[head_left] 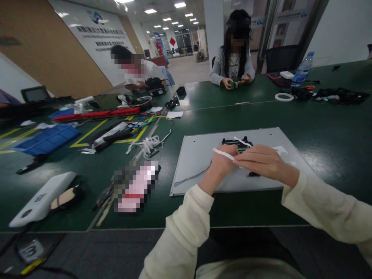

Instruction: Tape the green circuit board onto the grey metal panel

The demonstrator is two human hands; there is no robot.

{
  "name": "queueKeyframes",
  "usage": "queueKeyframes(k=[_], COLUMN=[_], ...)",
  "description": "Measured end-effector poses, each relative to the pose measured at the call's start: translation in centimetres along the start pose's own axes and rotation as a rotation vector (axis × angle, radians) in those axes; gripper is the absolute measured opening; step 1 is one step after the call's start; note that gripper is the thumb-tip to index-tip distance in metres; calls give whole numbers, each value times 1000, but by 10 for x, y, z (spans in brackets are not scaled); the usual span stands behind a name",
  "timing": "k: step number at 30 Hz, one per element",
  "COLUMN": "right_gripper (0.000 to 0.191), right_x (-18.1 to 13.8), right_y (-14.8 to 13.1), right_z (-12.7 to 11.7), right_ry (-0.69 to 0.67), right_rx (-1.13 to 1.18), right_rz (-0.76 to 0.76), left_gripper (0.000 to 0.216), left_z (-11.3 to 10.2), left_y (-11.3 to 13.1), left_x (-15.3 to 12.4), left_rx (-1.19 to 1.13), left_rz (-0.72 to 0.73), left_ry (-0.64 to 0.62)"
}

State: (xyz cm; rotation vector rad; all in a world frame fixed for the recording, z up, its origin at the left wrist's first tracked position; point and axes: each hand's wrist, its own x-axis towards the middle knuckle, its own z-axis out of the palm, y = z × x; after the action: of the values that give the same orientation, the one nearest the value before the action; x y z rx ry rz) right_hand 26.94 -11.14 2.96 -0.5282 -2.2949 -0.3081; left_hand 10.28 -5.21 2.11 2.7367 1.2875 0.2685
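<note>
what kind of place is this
Probably an office used partly as a workshop: a wall sign with a logo, many ceiling lights, and a big green table with a blue tray on it.

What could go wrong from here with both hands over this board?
The nearer white strip crosses in front of the left hand and reaches the right hand, so it might snag. The gray strip on the board runs near the left sleeve, which could drag it. The small black piece by the right hand might get knocked.
</note>
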Motion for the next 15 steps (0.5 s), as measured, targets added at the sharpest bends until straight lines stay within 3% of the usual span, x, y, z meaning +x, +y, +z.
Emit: queueKeyframes(k=[6, 9, 11, 15], right_gripper=[25, 25, 27, 29], right_x=[15, 19, 20, 17], right_y=[11, 15, 15, 14], right_z=[10, 29, 42, 64], right_ry=[181, 92, 19, -119], right_rx=[-55, -69, -89, -149], right_rz=[222, 324, 350, 371], left_gripper=[23, 29, 32, 23], left_z=[-15, -20, -21, -23], left_y=[-43, -70, -83, -93], left_x=[2, -2, -5, -9], left_rx=[93, -56, -154, -257], left_rz=[-324, -434, -423, -340], left_ry=[89, -128, -252, -336])
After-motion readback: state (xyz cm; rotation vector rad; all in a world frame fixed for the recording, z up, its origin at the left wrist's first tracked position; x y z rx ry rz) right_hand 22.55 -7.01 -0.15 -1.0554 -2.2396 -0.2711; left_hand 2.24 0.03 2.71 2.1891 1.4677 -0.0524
